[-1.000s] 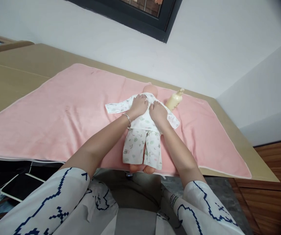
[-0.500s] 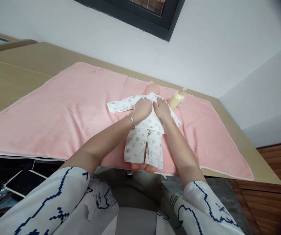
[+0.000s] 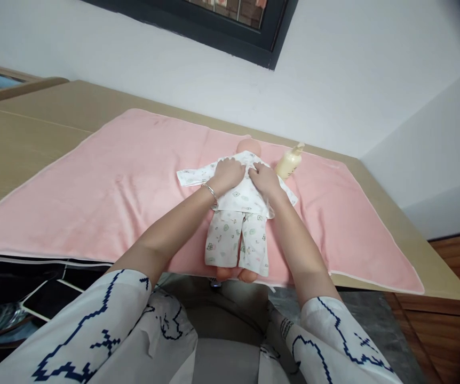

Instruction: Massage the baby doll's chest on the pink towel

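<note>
A baby doll lies on the pink blanket [image 3: 161, 186], its bald head [image 3: 248, 146] away from me and its feet [image 3: 247, 275] at the near edge. It wears a white patterned shirt [image 3: 238, 201] and matching trousers [image 3: 224, 242]. My left hand [image 3: 229, 175], with a bangle at the wrist, is on the left of the shirt's upper part, its fingers bent into the cloth. Opposite it, my right hand [image 3: 264, 178] has curled fingers on the shirt near the collar. Both fingertips are partly hidden. One sleeve [image 3: 193, 176] stretches out to the left.
A pale yellow pump bottle [image 3: 290, 161] stands on the blanket to the right of the doll. Beneath the blanket is a wooden table [image 3: 30, 136] set against a white wall [image 3: 322, 80]. A dark window frame [image 3: 230, 37] is above. Brown wooden drawers [image 3: 442, 330] are at the lower right.
My left hand has shifted slightly left on the shirt and its fingers look less tightly curled. My right hand moved very little. The view has shifted slightly.
</note>
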Demonstrator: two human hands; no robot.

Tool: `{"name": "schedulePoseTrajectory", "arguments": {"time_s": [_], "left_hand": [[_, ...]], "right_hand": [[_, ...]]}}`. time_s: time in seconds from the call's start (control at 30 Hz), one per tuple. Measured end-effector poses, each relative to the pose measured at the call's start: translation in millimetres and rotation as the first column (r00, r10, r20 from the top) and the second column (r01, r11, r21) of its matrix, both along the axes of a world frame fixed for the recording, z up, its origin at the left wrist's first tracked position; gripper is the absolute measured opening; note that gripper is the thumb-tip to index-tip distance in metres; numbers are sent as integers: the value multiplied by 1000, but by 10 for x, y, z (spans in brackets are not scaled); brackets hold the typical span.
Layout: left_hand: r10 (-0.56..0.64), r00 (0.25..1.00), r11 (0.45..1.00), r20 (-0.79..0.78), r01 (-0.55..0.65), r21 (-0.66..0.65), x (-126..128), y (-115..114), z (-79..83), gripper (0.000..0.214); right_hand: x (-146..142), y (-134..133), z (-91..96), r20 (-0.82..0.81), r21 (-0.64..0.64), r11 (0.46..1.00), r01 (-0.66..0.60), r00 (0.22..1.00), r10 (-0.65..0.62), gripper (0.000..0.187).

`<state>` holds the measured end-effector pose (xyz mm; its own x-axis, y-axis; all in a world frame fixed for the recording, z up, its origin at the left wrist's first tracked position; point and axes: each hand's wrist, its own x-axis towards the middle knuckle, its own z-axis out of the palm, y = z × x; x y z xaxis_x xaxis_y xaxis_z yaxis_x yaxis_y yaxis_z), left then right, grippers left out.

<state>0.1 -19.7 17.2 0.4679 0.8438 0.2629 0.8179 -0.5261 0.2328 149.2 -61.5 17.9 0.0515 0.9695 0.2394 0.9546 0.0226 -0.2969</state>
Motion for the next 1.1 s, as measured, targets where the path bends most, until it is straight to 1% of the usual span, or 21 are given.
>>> {"name": "schedulePoseTrajectory", "arguments": {"time_s": [0.07,0.13,0.2,0.27,0.37,0.47,0.57,0.63,0.7,0.77,0.83,0.97,1.1], "left_hand": [[-25,998,1000,-63,24,-17,16,-65,50,40],[-42,994,999,-96,40,-28,12,-87,88,34],[-59,994,997,-93,54,-50,-6,-63,102,31],[-64,996,995,-64,59,-78,-24,2,83,32],[-78,997,992,2,78,-97,-25,132,-21,38],[-106,984,993,142,111,-27,17,225,-191,40],[-60,953,998,296,49,42,66,244,-347,42],[-45,936,999,350,31,45,84,239,-411,42],[-41,923,999,382,33,30,90,238,-442,43],[-31,915,1000,401,29,12,92,242,-454,44],[-21,913,1000,408,23,0,95,246,-457,45],[-15,912,1000,410,19,-6,103,236,-455,46],[-7,911,1000,411,11,-8,98,216,-436,48]], "right_hand": [[122,69,-49,-48,19,998,-66,997,67,40],[183,103,-77,-75,26,994,-108,991,110,43],[168,97,-78,-55,22,993,-115,992,116,46],[85,56,-49,5,26,996,-84,997,83,48],[-97,-50,39,99,7,1000,3,995,-3,46],[-243,-150,127,168,-45,998,34,986,-26,38],[-275,-170,139,178,-29,999,46,983,-41,37],[-215,-123,91,128,-11,999,36,991,-34,39],[-102,-41,4,37,26,1000,-11,999,10,43],[28,50,-105,-56,80,996,-44,997,49,50],[136,126,-212,-118,125,991,-41,991,56,58],[229,200,-359,-138,189,981,-47,988,74,64],[235,213,-409,-136,221,974,-45,988,77,65]]}}
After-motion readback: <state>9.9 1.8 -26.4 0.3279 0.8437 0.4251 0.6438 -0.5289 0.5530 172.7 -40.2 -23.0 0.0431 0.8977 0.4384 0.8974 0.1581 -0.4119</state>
